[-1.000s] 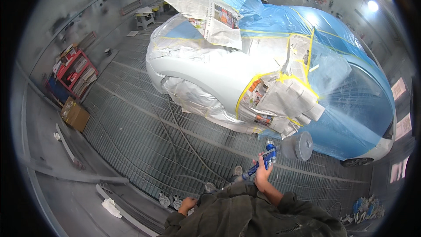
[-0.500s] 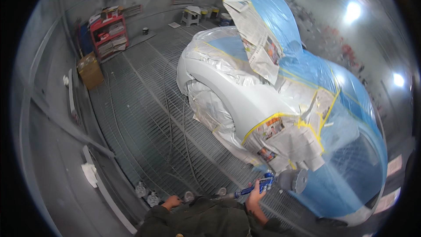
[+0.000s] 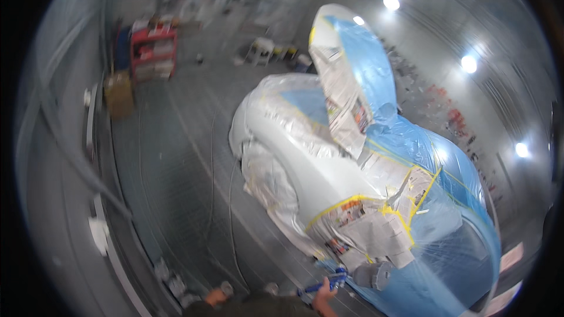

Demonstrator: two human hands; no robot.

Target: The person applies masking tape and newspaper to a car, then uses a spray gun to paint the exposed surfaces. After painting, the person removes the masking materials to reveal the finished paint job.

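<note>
My right hand (image 3: 323, 300), low in the view, is wrapped round a blue spray gun (image 3: 338, 278). The gun's round grey cup (image 3: 372, 276) is to the right, in front of the blue sheeting. My left hand (image 3: 216, 297) hangs near the lower edge with its fingers curled and nothing visible in them; motion blurs it. Ahead is a car whose bare pale fender (image 3: 288, 147) is framed by yellow tape and newspaper (image 3: 376, 232). Blue plastic sheeting (image 3: 411, 287) wraps the car's side, and silvery film (image 3: 269, 179) covers the wheel.
The masked hood (image 3: 352, 70) is raised. A hose (image 3: 231, 223) lies across the grated floor. Far left are a red shelf cart (image 3: 154, 53) and a cardboard box (image 3: 119, 95); a white stool (image 3: 260, 51) is farther back. A grey wall (image 3: 64, 158) runs along the left.
The view has tilted up, so the car and cart appear lower and more of the lit far wall shows. Both hands now lie nearer the lower edge; the spray gun remains in my right hand.
</note>
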